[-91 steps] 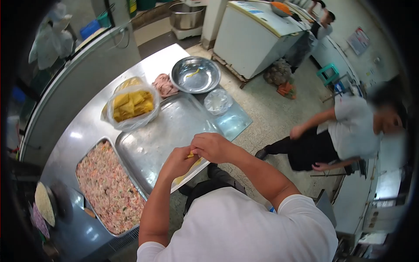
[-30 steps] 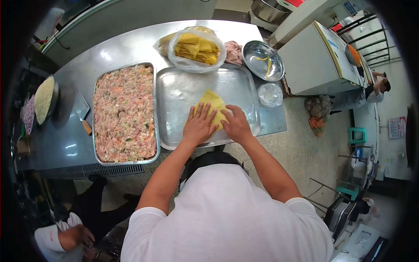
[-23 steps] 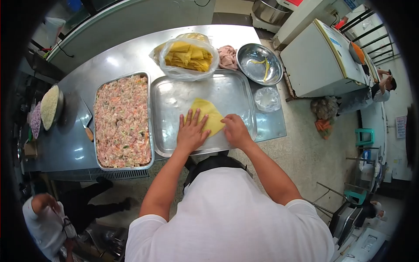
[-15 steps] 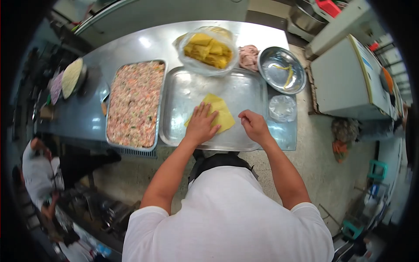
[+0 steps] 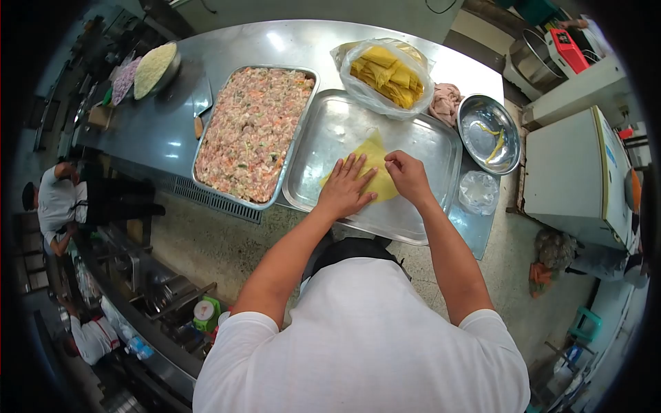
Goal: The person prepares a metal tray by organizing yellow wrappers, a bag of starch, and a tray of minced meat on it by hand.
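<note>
A thin yellow sheet (image 5: 372, 153) lies flat in a shallow steel tray (image 5: 323, 138) on the steel counter. My left hand (image 5: 346, 188) presses flat on the sheet's near left part, fingers spread. At the sheet's right side my right hand (image 5: 407, 175) rests with its fingers curled on the sheet. A deep tray of chopped pink and green filling (image 5: 252, 131) stands just left of the shallow tray. Behind it sits a clear bag of folded yellow sheets (image 5: 388, 74).
A steel bowl (image 5: 487, 134) with yellow scraps, a pink cloth (image 5: 445, 102) and a small plastic bag (image 5: 478, 192) lie at the right. A cleaver (image 5: 200, 113) and a bowl of pale shreds (image 5: 153, 69) sit far left. A person (image 5: 58, 206) crouches at left.
My right hand, lifted off the sheet half a second ago, has come back onto its right edge. My left hand stays pressed on the sheet. The view has swung, shifting the trays.
</note>
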Demonstrator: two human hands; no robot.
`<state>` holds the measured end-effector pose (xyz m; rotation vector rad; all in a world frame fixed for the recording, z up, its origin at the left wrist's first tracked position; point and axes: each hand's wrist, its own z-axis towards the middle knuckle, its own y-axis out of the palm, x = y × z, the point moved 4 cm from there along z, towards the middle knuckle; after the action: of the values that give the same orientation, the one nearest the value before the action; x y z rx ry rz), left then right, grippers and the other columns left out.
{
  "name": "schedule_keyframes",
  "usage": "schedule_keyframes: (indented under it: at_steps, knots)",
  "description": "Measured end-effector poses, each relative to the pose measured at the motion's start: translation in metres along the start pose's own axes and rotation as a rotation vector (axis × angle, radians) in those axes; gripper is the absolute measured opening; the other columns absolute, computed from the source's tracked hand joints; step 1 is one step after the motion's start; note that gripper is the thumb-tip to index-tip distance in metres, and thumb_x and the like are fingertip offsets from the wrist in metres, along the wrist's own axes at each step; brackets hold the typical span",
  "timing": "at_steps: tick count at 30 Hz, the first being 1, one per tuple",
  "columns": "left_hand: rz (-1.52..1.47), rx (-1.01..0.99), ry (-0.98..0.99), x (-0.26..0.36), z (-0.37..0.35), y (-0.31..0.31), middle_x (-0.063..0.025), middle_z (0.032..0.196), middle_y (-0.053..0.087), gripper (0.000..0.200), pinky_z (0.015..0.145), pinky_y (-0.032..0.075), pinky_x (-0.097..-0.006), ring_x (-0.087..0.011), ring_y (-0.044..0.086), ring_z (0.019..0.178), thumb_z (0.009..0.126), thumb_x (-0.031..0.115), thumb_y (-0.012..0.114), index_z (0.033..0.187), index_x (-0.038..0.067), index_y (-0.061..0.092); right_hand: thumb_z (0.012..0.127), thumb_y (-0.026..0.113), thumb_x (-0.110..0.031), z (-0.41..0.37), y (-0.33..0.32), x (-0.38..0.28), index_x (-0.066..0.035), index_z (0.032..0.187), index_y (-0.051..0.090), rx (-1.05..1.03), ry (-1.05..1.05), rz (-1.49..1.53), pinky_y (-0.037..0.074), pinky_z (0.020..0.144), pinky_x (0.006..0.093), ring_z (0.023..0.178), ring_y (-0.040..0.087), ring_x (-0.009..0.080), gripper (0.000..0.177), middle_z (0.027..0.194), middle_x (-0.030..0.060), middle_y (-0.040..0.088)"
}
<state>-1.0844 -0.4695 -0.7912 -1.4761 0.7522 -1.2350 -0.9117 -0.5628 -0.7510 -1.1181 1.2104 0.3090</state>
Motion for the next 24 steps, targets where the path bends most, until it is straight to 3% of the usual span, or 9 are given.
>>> schedule_keyframes:
  at_steps: [4, 8, 11, 14, 17, 24]
  knots:
    - [0.015, 0.019, 0.017, -0.016, -0.004, -0.003, -0.015, 0.169, 0.027, 0.071, 0.127, 0.011, -0.0546, -0.0392, 0.018, 0.158, 0.099, 0.063, 0.048, 0.159, 0.025, 0.042, 0.094, 0.07, -0.019, -0.006, -0.007, -0.006, -0.001, 0.101, 0.072, 0.05, 0.16, -0.071, 0.055, 0.074, 0.0389, 0.081, 0.072, 0.0295, 0.02, 0.088, 0.0176, 0.073]
    - [-0.008, 0.016, 0.06, -0.022, -0.009, -0.008, -0.0137, 0.169, 0.028, 0.072, 0.127, 0.01, -0.0568, -0.0393, 0.018, 0.157, 0.099, 0.061, 0.049, 0.159, 0.022, 0.042, 0.09, 0.074, -0.02, 0.008, 0.009, -0.021, -0.002, 0.1, 0.072, 0.026, -0.027, -0.215, 0.055, 0.079, 0.0406, 0.087, 0.07, 0.0316, 0.02, 0.095, 0.0166, 0.071]
    - [-0.001, -0.007, 0.07, -0.025, -0.016, -0.008, -0.0132, 0.169, 0.029, 0.072, 0.126, 0.01, -0.0583, -0.0399, 0.02, 0.157, 0.1, 0.059, 0.048, 0.159, 0.019, 0.042, 0.085, 0.078, -0.018, 0.043, 0.003, -0.04, -0.003, 0.104, 0.071, 0.329, -0.196, -0.252, 0.055, 0.084, 0.0421, 0.093, 0.067, 0.0343, 0.025, 0.1, 0.0164, 0.069]
    - [-0.039, -0.003, 0.076, -0.026, -0.009, -0.005, -0.014, 0.168, 0.031, 0.072, 0.125, 0.011, -0.0603, -0.042, 0.023, 0.155, 0.099, 0.058, 0.05, 0.158, 0.017, 0.042, 0.081, 0.08, -0.016, 0.082, 0.002, -0.024, -0.006, 0.105, 0.069, 0.393, -0.311, -0.441, 0.053, 0.09, 0.0459, 0.103, 0.064, 0.0394, 0.029, 0.108, 0.0166, 0.065]
    - [-0.044, 0.02, 0.081, -0.023, -0.008, -0.009, -0.0141, 0.167, 0.032, 0.072, 0.126, 0.011, -0.0597, -0.0413, 0.022, 0.156, 0.099, 0.058, 0.05, 0.158, 0.018, 0.042, 0.082, 0.081, -0.021, 0.109, -0.004, -0.029, -0.007, 0.106, 0.067, 0.299, -0.121, -0.445, 0.053, 0.088, 0.0471, 0.104, 0.064, 0.0391, 0.031, 0.109, 0.017, 0.064]
    - [-0.017, 0.022, 0.07, -0.023, -0.01, -0.011, -0.0121, 0.168, 0.032, 0.071, 0.126, 0.01, -0.0603, -0.0389, 0.021, 0.157, 0.099, 0.06, 0.048, 0.159, 0.02, 0.043, 0.083, 0.079, -0.024, 0.144, -0.027, -0.006, -0.007, 0.1, 0.065, 0.348, -0.032, -0.494, 0.052, 0.086, 0.0484, 0.099, 0.064, 0.0397, 0.028, 0.106, 0.0175, 0.065]
